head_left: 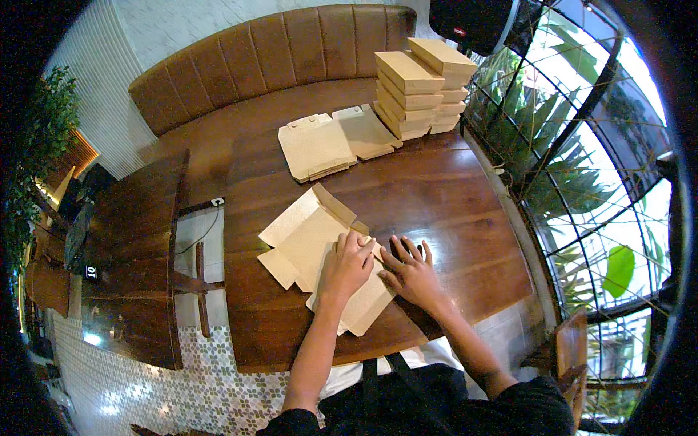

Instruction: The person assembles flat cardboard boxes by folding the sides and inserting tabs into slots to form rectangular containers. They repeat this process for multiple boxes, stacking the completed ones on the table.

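A partly folded brown cardboard box [294, 236] lies opened out on the wooden table in front of me, one side flap standing up. My left hand [350, 267] is closed on its right-hand edge, fingers curled over a narrow flap. My right hand [413, 275] has its fingers spread, thumb and index finger touching the same edge from the right. Part of the cardboard is hidden under the left hand and wrist. Farther off lies a pile of flat box blanks [316, 147].
Two stacks of folded boxes [411, 73] stand at the table's far right corner. Behind the table [465, 218] runs a brown padded bench [269, 51]. A barred window with plants is to the right. Another wooden table [134, 269] stands left, across a gap.
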Demonstrator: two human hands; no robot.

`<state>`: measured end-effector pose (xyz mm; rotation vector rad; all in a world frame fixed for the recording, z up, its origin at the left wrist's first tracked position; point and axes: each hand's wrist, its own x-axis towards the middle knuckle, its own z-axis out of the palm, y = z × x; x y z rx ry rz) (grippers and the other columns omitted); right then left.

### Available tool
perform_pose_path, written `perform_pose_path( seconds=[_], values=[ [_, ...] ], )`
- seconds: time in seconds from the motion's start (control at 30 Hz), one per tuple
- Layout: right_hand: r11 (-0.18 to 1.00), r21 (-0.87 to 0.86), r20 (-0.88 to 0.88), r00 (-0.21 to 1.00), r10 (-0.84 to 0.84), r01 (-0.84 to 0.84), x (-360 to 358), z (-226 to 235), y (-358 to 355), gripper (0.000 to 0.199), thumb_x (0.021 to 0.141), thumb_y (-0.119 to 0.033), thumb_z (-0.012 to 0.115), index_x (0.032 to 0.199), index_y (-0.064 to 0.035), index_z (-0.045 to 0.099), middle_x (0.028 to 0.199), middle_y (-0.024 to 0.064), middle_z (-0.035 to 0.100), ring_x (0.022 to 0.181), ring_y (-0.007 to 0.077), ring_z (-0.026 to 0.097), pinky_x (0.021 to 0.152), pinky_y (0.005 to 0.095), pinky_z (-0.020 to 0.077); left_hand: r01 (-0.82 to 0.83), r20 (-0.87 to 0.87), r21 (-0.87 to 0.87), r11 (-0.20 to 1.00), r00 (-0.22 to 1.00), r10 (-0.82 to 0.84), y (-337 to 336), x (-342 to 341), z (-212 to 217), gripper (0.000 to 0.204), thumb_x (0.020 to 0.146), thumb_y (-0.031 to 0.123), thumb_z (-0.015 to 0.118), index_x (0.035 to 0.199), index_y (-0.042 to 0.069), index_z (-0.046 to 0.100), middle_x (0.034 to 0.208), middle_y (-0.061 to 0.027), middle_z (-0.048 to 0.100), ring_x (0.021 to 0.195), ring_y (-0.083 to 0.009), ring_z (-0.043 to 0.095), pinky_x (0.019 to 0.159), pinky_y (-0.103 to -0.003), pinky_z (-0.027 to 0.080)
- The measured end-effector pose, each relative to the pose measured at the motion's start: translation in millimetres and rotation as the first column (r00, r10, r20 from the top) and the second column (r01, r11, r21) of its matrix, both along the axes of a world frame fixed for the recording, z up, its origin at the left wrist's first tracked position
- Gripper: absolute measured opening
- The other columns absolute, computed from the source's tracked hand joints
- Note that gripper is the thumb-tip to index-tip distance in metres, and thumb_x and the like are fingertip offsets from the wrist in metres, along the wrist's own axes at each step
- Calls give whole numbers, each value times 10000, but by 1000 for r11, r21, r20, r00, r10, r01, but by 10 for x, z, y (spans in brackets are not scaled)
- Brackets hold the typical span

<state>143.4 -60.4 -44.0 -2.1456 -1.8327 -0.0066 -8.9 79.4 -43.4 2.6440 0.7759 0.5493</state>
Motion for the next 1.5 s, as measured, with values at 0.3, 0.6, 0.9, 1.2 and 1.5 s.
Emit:
perform_pose_path(
  seconds=[0.3, 0.6, 0.9, 1.2, 1.5],
  values=[
    [1000, 22, 67, 998, -19, 17, -69, -150, 174, 838, 945, -665, 605, 1558, -109, 477, 1597, 222, 447, 1539, 424, 317, 1243, 700, 116, -90, -103, 168, 982, 989, 108, -90, 10, 36, 448, 942, 213, 643, 1385, 219, 710, 1083, -78, 581, 1053, -266, 561, 915, -429, 488],
    [991, -129, 152, 988, -7, 27, 96, 144, -327, 732, 993, -654, 539, 1565, -198, 511, 1644, 210, 388, 1570, 411, 260, 1272, 640, 116, -218, -72, 152, 964, 970, 231, -64, 42, 2, 402, 903, 221, 711, 1288, 322, 771, 1109, -21, 601, 1047, -258, 576, 879, -430, 481],
    [964, -6, -369, 895, -251, 267, 283, 33, -641, 560, 1005, -437, 672, 1459, -118, 596, 1623, 178, 436, 1571, 369, 278, 1264, 626, 143, -206, 267, -108, 973, 936, 228, 54, 30, -151, 172, 914, 165, 659, 1081, 138, 688, 1137, -81, 658, 1179, -304, 584, 1004, -480, 471],
    [985, 54, -389, 912, -132, 166, -1, 4, -563, 438, 1020, -341, 658, 1405, -131, 660, 1577, 116, 519, 1538, 329, 366, 1256, 630, 129, 82, 131, 103, 991, 987, -95, -109, 171, -247, 397, 978, 348, 674, 1316, 141, 704, 1433, -76, 601, 1419, -300, 464, 1156, -496, 366],
    [994, -109, -185, 982, -22, 2, -99, 10, -581, 717, 1039, -403, 590, 1641, -101, 345, 1693, 157, 351, 1600, 357, 235, 1261, 668, 28, -131, 155, 68, 989, 981, 119, -296, 362, -269, 628, 909, 527, 736, 1385, 129, 633, 1465, -113, 555, 1431, -320, 433, 1174, -517, 326]
  ],
)
